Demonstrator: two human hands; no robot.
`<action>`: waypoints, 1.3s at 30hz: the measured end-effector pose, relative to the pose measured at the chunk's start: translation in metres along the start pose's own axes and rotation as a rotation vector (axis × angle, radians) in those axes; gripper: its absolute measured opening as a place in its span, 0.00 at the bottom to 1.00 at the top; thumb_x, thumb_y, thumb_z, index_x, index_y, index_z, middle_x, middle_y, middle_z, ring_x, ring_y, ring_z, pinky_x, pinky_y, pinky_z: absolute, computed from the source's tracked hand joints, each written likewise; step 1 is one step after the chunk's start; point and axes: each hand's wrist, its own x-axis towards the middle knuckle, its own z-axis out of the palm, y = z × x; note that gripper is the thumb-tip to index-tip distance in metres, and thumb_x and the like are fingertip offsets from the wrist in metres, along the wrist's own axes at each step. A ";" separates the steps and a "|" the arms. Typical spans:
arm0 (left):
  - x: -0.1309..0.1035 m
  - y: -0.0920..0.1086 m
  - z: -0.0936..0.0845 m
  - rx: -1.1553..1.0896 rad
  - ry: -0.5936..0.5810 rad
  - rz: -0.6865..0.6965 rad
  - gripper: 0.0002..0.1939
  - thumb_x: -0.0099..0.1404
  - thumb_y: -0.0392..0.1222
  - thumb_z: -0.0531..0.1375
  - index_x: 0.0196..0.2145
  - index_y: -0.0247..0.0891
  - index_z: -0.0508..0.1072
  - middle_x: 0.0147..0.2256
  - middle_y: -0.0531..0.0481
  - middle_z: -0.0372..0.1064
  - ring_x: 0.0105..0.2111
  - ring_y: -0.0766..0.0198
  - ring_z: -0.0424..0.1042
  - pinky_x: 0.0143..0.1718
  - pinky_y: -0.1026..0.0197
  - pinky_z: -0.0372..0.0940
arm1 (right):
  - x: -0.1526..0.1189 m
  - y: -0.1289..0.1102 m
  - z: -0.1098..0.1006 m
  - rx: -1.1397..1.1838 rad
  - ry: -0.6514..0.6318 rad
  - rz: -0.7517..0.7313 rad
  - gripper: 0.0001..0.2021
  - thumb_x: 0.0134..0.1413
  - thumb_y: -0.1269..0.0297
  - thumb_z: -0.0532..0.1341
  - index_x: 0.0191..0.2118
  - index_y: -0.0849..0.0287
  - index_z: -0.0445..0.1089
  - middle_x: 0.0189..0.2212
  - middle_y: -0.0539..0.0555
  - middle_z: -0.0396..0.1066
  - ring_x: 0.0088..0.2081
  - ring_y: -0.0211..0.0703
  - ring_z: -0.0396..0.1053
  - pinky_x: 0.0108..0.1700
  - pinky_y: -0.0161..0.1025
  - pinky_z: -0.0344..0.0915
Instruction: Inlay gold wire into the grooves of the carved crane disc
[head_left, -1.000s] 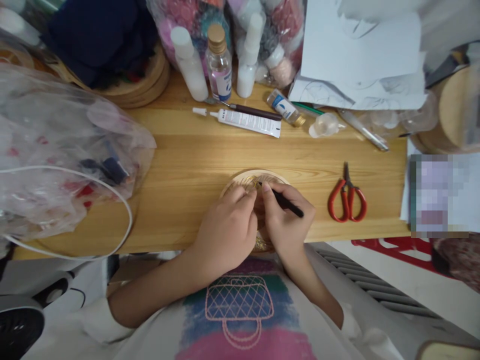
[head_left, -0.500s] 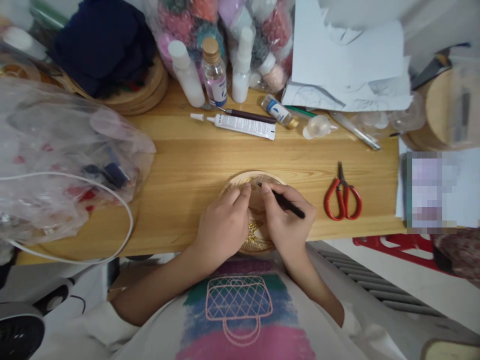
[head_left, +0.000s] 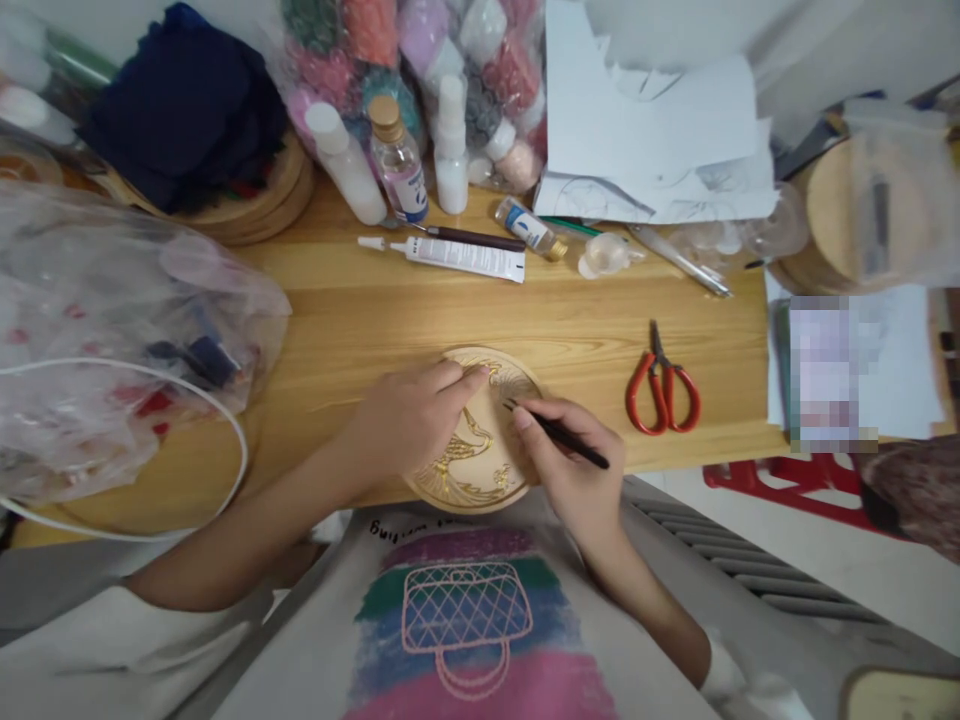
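Note:
A round wooden plaque [head_left: 480,480] lies near the front edge of the table, with a raised gold bird design and fine line patterns on its pale face. My left hand [head_left: 416,415] rests over its left side, fingers stretched out and the index fingertip touching the upper part; the thumb is hidden. In my right hand [head_left: 574,460], at the plaque's right rim, are slim black tweezers [head_left: 566,437], pinched between thumb and fingers. Their two slightly parted tips point at the lined pattern near the upper right. Anything between the tips is too small to make out.
Red-handled pliers [head_left: 663,385] lie to the right. Behind are a white tube [head_left: 469,258], several bottles [head_left: 409,175] and paper sheets [head_left: 652,130]. A plastic bag [head_left: 112,330] and a white cable [head_left: 240,440] occupy the left side.
My left hand has moved left, uncovering more of the gold bird. The plaque looks turned. My right hand keeps the tweezers, their tips now lower and more visibly parted. The whole view has shifted slightly.

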 end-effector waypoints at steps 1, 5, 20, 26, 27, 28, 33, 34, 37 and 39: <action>0.001 -0.005 -0.002 0.014 -0.008 0.068 0.20 0.73 0.33 0.43 0.53 0.30 0.71 0.34 0.47 0.74 0.31 0.62 0.72 0.29 0.62 0.64 | -0.004 -0.001 -0.001 0.011 -0.024 0.003 0.03 0.55 0.67 0.67 0.36 0.55 0.79 0.30 0.50 0.81 0.31 0.38 0.78 0.35 0.34 0.75; 0.004 -0.017 -0.002 0.044 -0.027 0.196 0.21 0.75 0.33 0.41 0.52 0.32 0.71 0.32 0.49 0.72 0.32 0.62 0.70 0.30 0.62 0.60 | -0.006 -0.001 -0.006 -0.008 -0.001 -0.038 0.04 0.55 0.69 0.67 0.37 0.55 0.79 0.31 0.49 0.80 0.32 0.36 0.77 0.34 0.33 0.74; 0.008 -0.018 -0.002 0.066 -0.019 0.250 0.20 0.75 0.33 0.43 0.50 0.36 0.74 0.29 0.49 0.73 0.29 0.61 0.71 0.27 0.59 0.62 | 0.021 0.007 -0.012 -0.138 -0.080 -0.210 0.06 0.56 0.72 0.67 0.39 0.55 0.78 0.32 0.49 0.80 0.33 0.37 0.76 0.35 0.35 0.73; 0.008 -0.017 -0.001 0.063 0.006 0.239 0.19 0.74 0.32 0.44 0.48 0.34 0.74 0.28 0.51 0.70 0.28 0.63 0.69 0.26 0.61 0.61 | 0.022 0.008 -0.011 -0.142 -0.080 -0.207 0.06 0.56 0.72 0.67 0.39 0.55 0.78 0.33 0.49 0.80 0.34 0.38 0.77 0.36 0.36 0.74; 0.008 -0.017 0.000 0.065 0.017 0.235 0.19 0.74 0.33 0.44 0.48 0.34 0.74 0.28 0.51 0.70 0.27 0.63 0.68 0.26 0.61 0.60 | 0.022 0.008 -0.011 -0.146 -0.079 -0.207 0.06 0.56 0.72 0.67 0.39 0.55 0.78 0.33 0.49 0.80 0.34 0.39 0.77 0.35 0.36 0.74; 0.007 -0.017 0.001 0.067 0.026 0.231 0.18 0.75 0.33 0.45 0.48 0.34 0.74 0.27 0.52 0.69 0.27 0.64 0.67 0.26 0.61 0.59 | 0.022 0.008 -0.011 -0.149 -0.078 -0.207 0.06 0.56 0.72 0.67 0.38 0.55 0.78 0.32 0.50 0.80 0.33 0.39 0.77 0.35 0.36 0.74; 0.004 -0.016 0.007 0.073 0.079 0.212 0.18 0.76 0.33 0.44 0.48 0.34 0.73 0.28 0.54 0.66 0.28 0.65 0.65 0.28 0.62 0.55 | 0.023 0.006 -0.012 -0.163 -0.090 -0.207 0.04 0.56 0.71 0.67 0.37 0.56 0.78 0.31 0.51 0.80 0.32 0.39 0.77 0.32 0.36 0.72; 0.003 -0.016 0.008 0.076 0.071 0.204 0.18 0.76 0.33 0.43 0.49 0.35 0.72 0.28 0.54 0.66 0.28 0.65 0.65 0.28 0.62 0.54 | 0.023 0.006 -0.012 -0.167 -0.096 -0.208 0.04 0.56 0.71 0.67 0.37 0.57 0.78 0.31 0.51 0.80 0.32 0.39 0.77 0.32 0.36 0.72; 0.003 -0.015 0.006 0.074 0.023 0.183 0.19 0.76 0.34 0.43 0.50 0.36 0.72 0.29 0.54 0.67 0.29 0.65 0.65 0.29 0.62 0.54 | 0.025 0.006 -0.014 -0.170 -0.117 -0.216 0.04 0.56 0.71 0.66 0.37 0.57 0.78 0.30 0.51 0.80 0.32 0.39 0.76 0.32 0.37 0.72; 0.004 -0.014 0.003 0.067 -0.009 0.176 0.20 0.76 0.33 0.43 0.50 0.36 0.73 0.28 0.53 0.67 0.29 0.64 0.66 0.29 0.61 0.54 | 0.026 0.006 -0.014 -0.170 -0.139 -0.228 0.05 0.57 0.71 0.66 0.38 0.56 0.78 0.31 0.51 0.80 0.31 0.39 0.76 0.32 0.37 0.72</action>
